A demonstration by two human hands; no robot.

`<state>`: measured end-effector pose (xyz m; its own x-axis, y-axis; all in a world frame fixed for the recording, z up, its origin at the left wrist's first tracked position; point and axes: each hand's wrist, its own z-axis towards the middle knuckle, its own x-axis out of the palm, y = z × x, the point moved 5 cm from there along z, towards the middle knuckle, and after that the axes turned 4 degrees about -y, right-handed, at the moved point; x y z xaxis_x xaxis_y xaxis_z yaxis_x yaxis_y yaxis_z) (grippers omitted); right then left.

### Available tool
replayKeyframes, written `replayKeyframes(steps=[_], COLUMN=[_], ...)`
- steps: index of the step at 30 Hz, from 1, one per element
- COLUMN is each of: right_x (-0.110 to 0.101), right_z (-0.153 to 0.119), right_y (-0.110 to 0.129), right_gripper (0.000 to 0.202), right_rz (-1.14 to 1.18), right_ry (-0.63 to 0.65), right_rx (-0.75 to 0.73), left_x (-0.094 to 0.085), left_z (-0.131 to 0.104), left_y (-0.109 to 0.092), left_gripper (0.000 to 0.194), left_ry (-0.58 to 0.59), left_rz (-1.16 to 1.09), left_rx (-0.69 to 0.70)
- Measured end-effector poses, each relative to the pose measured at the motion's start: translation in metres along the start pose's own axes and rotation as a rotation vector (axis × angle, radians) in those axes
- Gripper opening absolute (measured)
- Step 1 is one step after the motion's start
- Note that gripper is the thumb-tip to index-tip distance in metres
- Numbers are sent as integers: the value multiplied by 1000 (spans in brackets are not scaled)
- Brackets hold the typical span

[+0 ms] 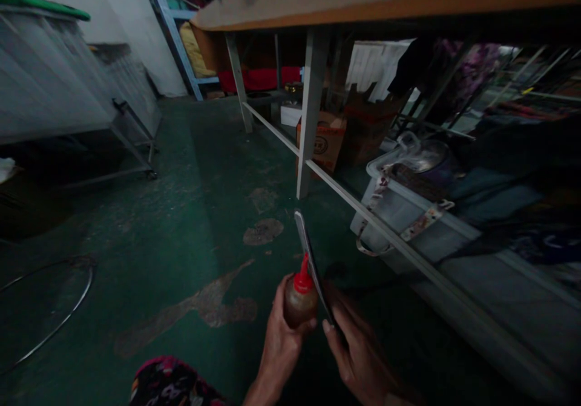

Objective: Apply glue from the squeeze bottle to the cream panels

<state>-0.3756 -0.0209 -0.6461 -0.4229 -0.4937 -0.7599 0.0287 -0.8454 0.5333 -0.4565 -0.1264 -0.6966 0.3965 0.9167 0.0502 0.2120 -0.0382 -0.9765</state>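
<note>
Over the floor [181,224], the left hand [282,336] grips the bottle [299,308], seemingly bringing its nozzle [304,274] to the strip [317,276]; the next move probably calls for a steady squeeze. The bottle's long axis runs forward, nozzle foremost, contact unclear. Beside it, the strip slants forward and leftward, clasped by the right hand [358,351].

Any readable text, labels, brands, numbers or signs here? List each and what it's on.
Legible text: none.
Cardboard carton under the table: dark round printed mark, with characters too small and blurred to read.
Red-capped bottle in the left hand: no lettering can be made out.
Flat metal tool in the right hand: likewise none.
</note>
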Motion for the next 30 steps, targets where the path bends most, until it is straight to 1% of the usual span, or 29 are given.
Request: replayKeyframes(steps=[2, 5, 6, 8, 9, 10, 12, 13, 14, 15, 16, 17, 18, 19, 21, 23, 24, 25, 26, 27, 29, 30], right_x=[7, 12, 12, 9, 6, 3, -6, -11, -18, -24, -31, -36, -40, -39, -27, -12, -7, -6, -6, -8, -18, -25], right_z=[-1, -2, -1, 3, 6, 9, 12, 13, 14, 14, 14, 14, 14, 14, 14, 13, 12, 13, 15, 17, 20, 20], right_y=[5, 11, 12, 8, 3, -6, -28, -40, -51, -59, -65, -67, -64, -55, -28, -1, 7, 10, 8, 0, -23, -34], right_gripper=[56, 54, 53, 45, 41, 38, 36, 38, 40, 42, 43, 42, 39, 36, 31, 32, 34, 36, 35, 33, 32, 34], right_rz=[20, 13, 35, 158, 249, 350, 581, 694, 788, 849, 857, 804, 708, 604, 439, 373, 364, 363, 379, 421, 533, 566], right_ry=[12, -6, -11, 6, 24, 43, 65, 46, -2, -70, -143, -203, -228, -209, -108, -54, -51, -63, -69, -59, -64, -95], right_rx=[2, 17, 28, 87, 153, 249, 505, 642, 755, 831, 861, 845, 788, 693, 450, 224, 151, 121, 141, 210, 425, 527], left_x=[0, 0, -1, -4, -6, -8, -14, -17, -20, -22, -23, -23, -21, -18, -8, 2, 6, 8, 8, 7, 1, -2], left_z=[-2, -3, -2, 0, 1, 2, 4, 4, 4, 4, 4, 3, 3, 2, -1, -4, -5, -5, -5, -4, -1, 1], left_y=[0, 0, -1, -3, -3, -3, -1, 2, 5, 8, 11, 14, 16, 17, 18, 15, 12, 9, 6, 4, 3, 3], left_gripper=[70, 66, 65, 66, 67, 69, 74, 76, 77, 78, 79, 79, 79, 79, 76, 71, 69, 67, 67, 69, 76, 79], left_ry=[-25, -28, -23, 12, 44, 81, 144, 156, 155, 149, 135, 124, 118, 114, 94, 67, 52, 40, 33, 31, 28, 22], left_rz=[48, 43, 39, 16, -12, -49, -126, -150, -158, -154, -142, -126, -105, -80, -31, -8, -9, -8, -5, -5, -30, -50], left_rx=[21, 46, 59, 74, 71, 59, 7, -22, -46, -67, -79, -86, -88, -87, -75, -32, -8, 7, 9, 3, -27, -40])
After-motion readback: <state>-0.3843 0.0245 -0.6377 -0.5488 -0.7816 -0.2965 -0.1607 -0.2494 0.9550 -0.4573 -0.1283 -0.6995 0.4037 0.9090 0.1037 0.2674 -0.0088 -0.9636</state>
